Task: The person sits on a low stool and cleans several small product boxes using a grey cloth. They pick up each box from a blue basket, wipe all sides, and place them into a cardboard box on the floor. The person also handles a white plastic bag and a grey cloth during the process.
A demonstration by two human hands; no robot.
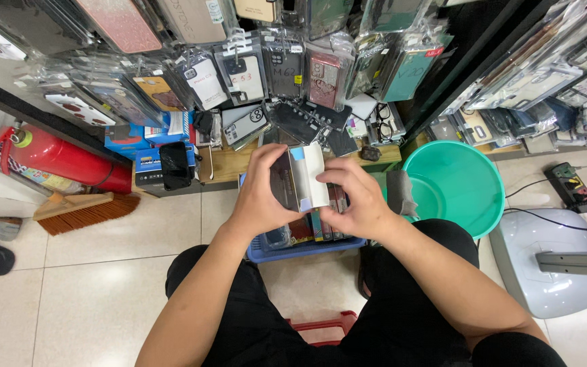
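1. Left hand (pixel 261 197) and right hand (pixel 356 204) both pinch a small white box (pixel 305 178) — flap open, held above the blue basket (pixel 307 249).
2. Basket already holds packaged items; box not yet placed — judged mid-way.

box (pixel 300 178) between both hands, above tray (pixel 307 250) | basin (pixel 467 187) right

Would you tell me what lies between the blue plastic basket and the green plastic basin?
In the head view, a folded grey cloth lies between blue basket and green basin.
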